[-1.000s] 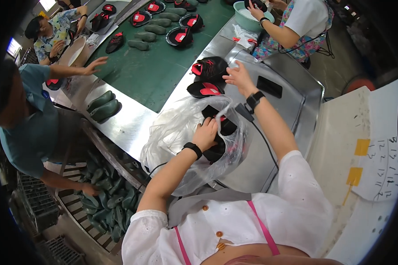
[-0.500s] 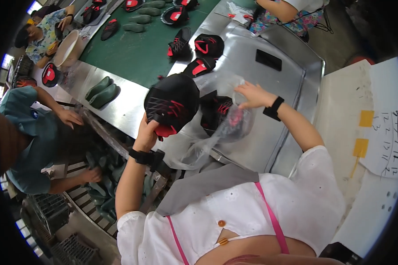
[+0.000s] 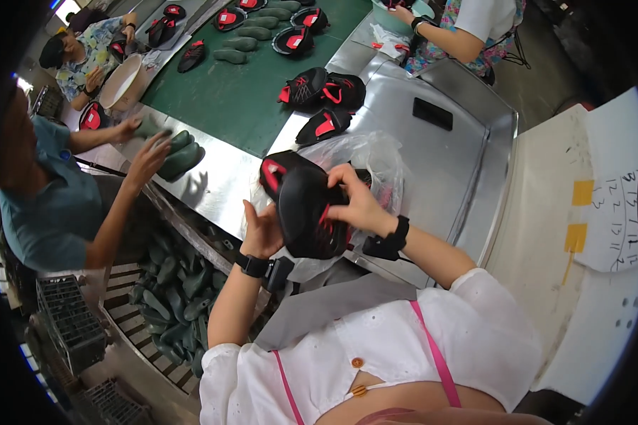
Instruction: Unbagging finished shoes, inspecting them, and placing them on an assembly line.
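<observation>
Steel worktable (image 3: 432,166), plastic bag (image 3: 376,149), sneaker (image 3: 301,207)

Black-and-red sneaker is held over the bag. Its laced side is gripped by the right hand (image 3: 364,205), fingers curled; left hand (image 3: 264,234) is placed alongside, thumb spread, grip indeterminable.

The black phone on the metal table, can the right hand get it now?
Probably, but the right hand is busy with a shoe and would have to let go first. The phone looks close, with nothing on top; the plastic bag is partly between, but seems easy to pass over.
</observation>
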Demonstrator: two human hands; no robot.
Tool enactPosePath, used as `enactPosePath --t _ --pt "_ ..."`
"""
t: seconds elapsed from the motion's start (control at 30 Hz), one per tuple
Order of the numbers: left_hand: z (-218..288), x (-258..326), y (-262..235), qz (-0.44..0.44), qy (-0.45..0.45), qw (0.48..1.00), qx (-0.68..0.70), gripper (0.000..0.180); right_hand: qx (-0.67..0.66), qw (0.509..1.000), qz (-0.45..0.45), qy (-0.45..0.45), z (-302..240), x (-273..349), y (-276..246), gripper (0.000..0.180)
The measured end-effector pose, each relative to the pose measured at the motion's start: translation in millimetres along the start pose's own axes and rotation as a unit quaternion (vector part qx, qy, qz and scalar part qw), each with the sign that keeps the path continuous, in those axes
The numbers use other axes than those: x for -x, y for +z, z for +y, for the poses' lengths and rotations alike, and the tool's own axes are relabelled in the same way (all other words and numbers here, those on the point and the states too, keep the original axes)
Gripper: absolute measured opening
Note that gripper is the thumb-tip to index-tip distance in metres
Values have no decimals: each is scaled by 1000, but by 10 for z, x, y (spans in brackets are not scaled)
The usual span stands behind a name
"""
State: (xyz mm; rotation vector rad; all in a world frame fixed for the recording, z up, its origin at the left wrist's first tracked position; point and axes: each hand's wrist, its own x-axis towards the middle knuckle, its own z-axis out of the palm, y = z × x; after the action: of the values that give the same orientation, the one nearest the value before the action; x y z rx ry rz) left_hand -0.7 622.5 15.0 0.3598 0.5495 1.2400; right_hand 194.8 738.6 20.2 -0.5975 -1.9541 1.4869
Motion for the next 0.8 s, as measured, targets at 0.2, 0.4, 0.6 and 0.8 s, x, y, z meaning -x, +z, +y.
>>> enactPosePath --t 0.2,0.4,0.6,0.8 --pt "-144 -45 3 85 179 978 73 78 72 992 50 -92 -270 141 60 67" --pt "-120 -196 214 -32 200 969 143 81 -455 886 23 90 -65 352 -488 67" --pt "-492 -282 31 -74 82 986 123 80 -540 819 81 177 -82 295 -448 59" --pt "-52 -424 148 8 26 985 -169 63 -378 901 55 204 27 262 -781 60"
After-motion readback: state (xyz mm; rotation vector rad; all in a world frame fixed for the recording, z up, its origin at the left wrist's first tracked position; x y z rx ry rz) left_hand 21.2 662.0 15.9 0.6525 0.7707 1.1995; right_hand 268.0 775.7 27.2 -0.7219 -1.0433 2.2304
